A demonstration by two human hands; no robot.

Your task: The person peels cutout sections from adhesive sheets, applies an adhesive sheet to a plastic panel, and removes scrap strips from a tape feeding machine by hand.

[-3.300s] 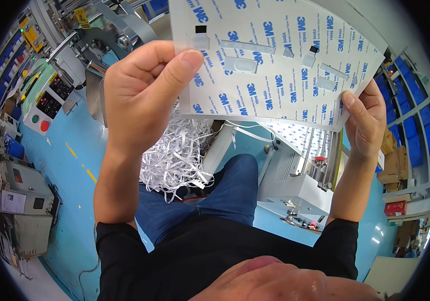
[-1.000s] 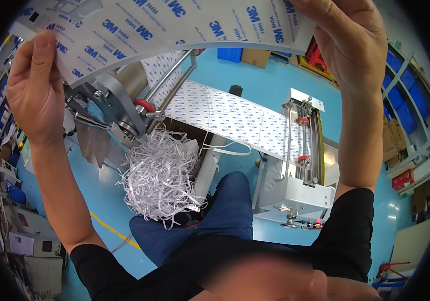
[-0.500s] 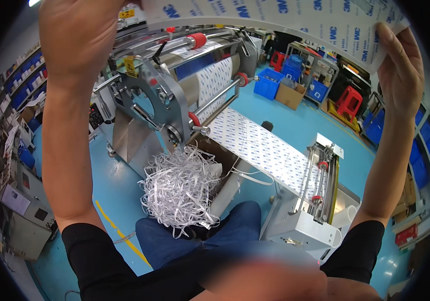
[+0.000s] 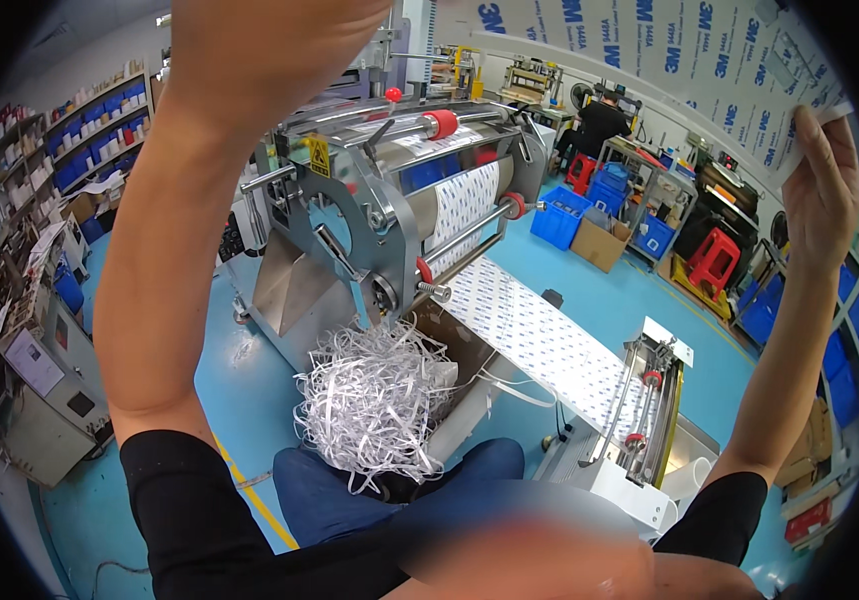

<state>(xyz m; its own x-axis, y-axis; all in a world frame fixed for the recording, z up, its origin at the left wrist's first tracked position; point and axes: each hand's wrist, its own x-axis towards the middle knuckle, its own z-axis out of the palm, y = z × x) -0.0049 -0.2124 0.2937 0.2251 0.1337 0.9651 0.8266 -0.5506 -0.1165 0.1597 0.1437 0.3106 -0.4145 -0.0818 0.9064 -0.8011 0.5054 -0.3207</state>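
Observation:
A white sheet with rows of blue print [image 4: 689,65], like adhesive-backed liner, is raised across the top right. My right hand [image 4: 821,190] pinches its lower right corner between thumb and fingers. High at the upper left is my left hand [image 4: 269,45], close to the camera. Its fingers run out of the picture, so their grip is hidden. Below, a matching printed web [image 4: 539,335] runs from the roller machine [image 4: 379,200] to a smaller white unit with red-collared rods [image 4: 639,400].
A heap of shredded white strips [image 4: 374,400] lies in front of my knees, beside the machine. Blue crates [image 4: 559,217], a cardboard box [image 4: 601,240] and a red stool [image 4: 714,258] stand at the far right. Another person [image 4: 604,125] sits in the background. Shelves [image 4: 99,140] line the left.
My view has tilted up, so the machine and floor appear lower. My left hand has moved up and right in the picture. The sheet slants more, its right corner still in my right hand.

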